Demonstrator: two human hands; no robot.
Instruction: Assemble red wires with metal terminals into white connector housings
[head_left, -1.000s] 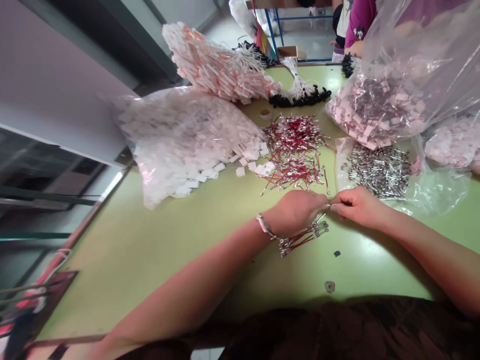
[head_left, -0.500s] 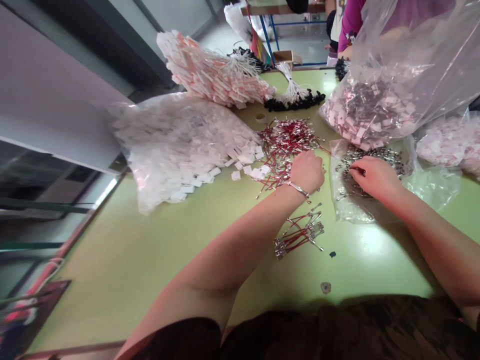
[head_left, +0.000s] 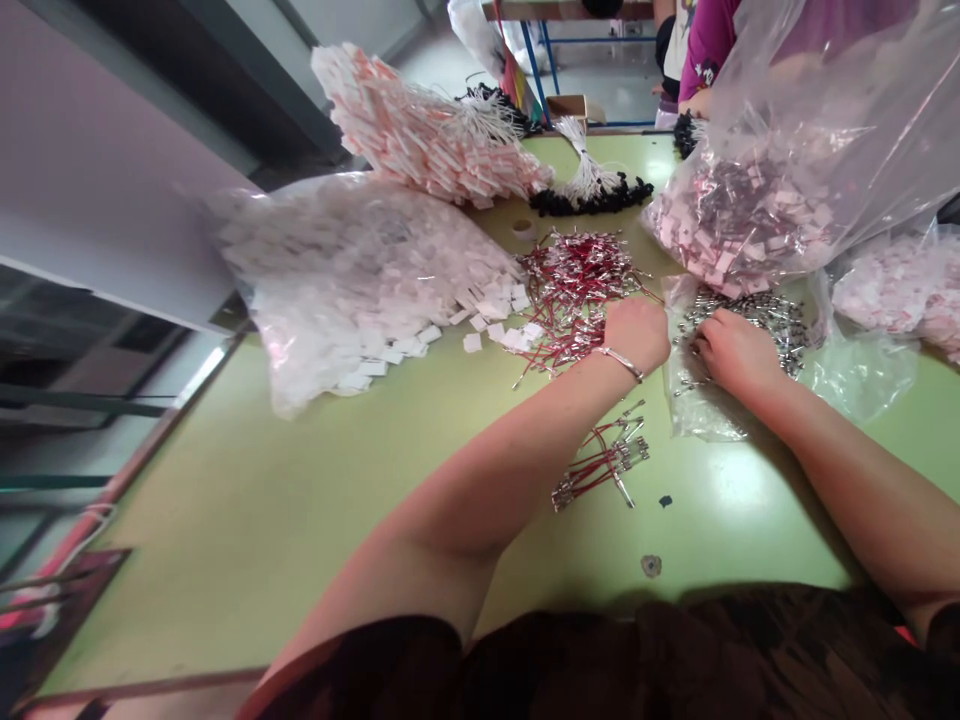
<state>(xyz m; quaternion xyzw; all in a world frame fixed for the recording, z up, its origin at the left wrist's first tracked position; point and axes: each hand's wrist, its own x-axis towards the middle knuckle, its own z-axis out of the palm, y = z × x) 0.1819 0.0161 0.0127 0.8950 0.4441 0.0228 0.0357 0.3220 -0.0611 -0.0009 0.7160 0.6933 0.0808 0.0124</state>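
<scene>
My left hand [head_left: 636,332], a bracelet on its wrist, lies at the near right edge of a pile of red wires with metal ends [head_left: 574,285]; its fingertips are hidden. My right hand [head_left: 731,352] is curled down into a heap of small metal tubes [head_left: 757,312] lying on a clear plastic bag. The two hands are a short gap apart. A small bundle of red wires with metal ends [head_left: 600,465] lies on the green table [head_left: 300,480] just below my left forearm.
A bag of white tags [head_left: 360,280] spills out at the left. Behind it lie pink-white tags on strings [head_left: 427,140] and black-tipped cords [head_left: 592,190]. A large clear bag of pink tags [head_left: 750,220] stands at the right. A person in purple [head_left: 712,45] works beyond.
One second ago both hands met near the table's front over the small bundle. They have since parted and reached forward, the left to the red wires, the right into the metal tubes.
</scene>
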